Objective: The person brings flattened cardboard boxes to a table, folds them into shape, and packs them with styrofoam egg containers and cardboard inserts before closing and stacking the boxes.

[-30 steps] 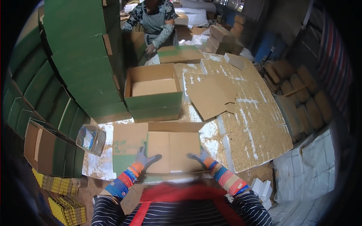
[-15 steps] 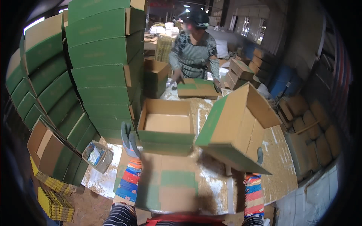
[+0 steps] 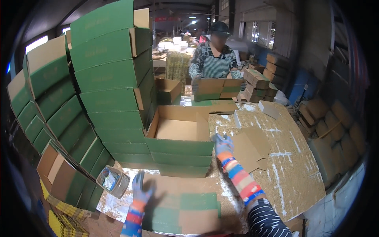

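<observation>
My left hand (image 3: 143,189) wears a grey glove and a striped sleeve. It is open, fingers raised and apart, over the near left part of a flat green-and-brown cardboard sheet (image 3: 197,221). My right hand (image 3: 224,145), gloved alike, is at the right front corner of an open green cardboard box (image 3: 181,147). Its fingers are extended; whether they touch the box I cannot tell. The box sits atop a short stack of similar boxes, with its open side up and its brown inside showing.
A tall stack of green boxes (image 3: 106,75) stands at the left. A plastic tub (image 3: 118,185) sits by the table's left edge. Loose brown cardboard pieces (image 3: 248,146) lie on the worn table (image 3: 292,166). Across it a co-worker holds a folded carton (image 3: 219,89).
The tilted box at my right hand has gone onto the short stack, which is now taller. My right hand has moved left and away from me. The co-worker has raised a carton.
</observation>
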Demonstrator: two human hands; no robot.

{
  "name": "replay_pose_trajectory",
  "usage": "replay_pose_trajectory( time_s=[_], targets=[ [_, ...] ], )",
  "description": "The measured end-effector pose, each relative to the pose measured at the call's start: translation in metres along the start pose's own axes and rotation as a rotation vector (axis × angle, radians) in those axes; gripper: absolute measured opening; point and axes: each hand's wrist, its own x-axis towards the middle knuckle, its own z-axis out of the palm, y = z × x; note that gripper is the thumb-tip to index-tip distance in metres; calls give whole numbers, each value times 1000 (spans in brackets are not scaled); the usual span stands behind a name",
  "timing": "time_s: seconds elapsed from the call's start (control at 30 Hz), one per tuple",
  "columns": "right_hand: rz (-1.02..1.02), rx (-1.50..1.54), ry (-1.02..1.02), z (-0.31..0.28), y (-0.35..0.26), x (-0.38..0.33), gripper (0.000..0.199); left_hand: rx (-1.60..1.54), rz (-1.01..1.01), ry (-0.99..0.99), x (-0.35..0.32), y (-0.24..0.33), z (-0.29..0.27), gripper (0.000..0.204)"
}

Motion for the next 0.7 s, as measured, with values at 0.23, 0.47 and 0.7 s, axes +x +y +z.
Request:
replay_pose_trajectory(
  time_s=[0.23, 0.47, 0.7],
  targets=[
    [-888, -147, -412, -30, 41, -250, 53, 519, 393, -904, -152, 25, -27, 86],
    [-1027, -108, -682, -7, 103, -350, 68, 53, 659, -930, -160, 18, -32, 43],
    [-1053, -112, -325, -121, 23, -274, 33, -89, 547, -672, -42, 154, -118, 49]
  ],
)
